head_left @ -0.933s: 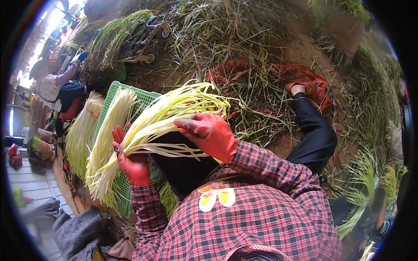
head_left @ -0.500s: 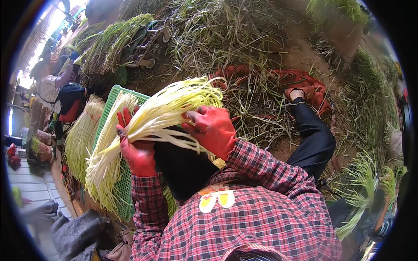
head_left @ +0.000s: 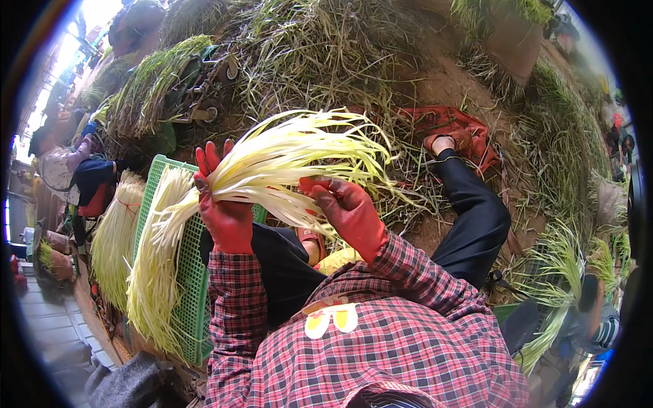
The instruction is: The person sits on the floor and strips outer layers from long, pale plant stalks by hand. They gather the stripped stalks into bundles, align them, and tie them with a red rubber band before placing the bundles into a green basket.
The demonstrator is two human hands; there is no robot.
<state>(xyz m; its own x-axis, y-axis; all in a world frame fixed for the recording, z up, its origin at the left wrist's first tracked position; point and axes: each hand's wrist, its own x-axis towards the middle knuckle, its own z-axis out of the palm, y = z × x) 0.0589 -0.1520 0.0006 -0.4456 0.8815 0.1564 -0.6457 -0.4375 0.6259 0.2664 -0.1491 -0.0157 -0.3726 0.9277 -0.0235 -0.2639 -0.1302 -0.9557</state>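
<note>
Here the left hand [head_left: 224,214], in a red glove, wraps its fingers tightly around a bundle of pale yellow-green stalks [head_left: 286,160] near its white root end. The right hand [head_left: 350,211], also gloved in red, pinches a few strands on the bundle's underside, fingers curled. The bundle fans out up and to the right above the person's lap. Just left lies a green plastic crate [head_left: 187,285] bearing more pale stalks [head_left: 153,285]. Beyond is heaped green trimmings [head_left: 320,61].
</note>
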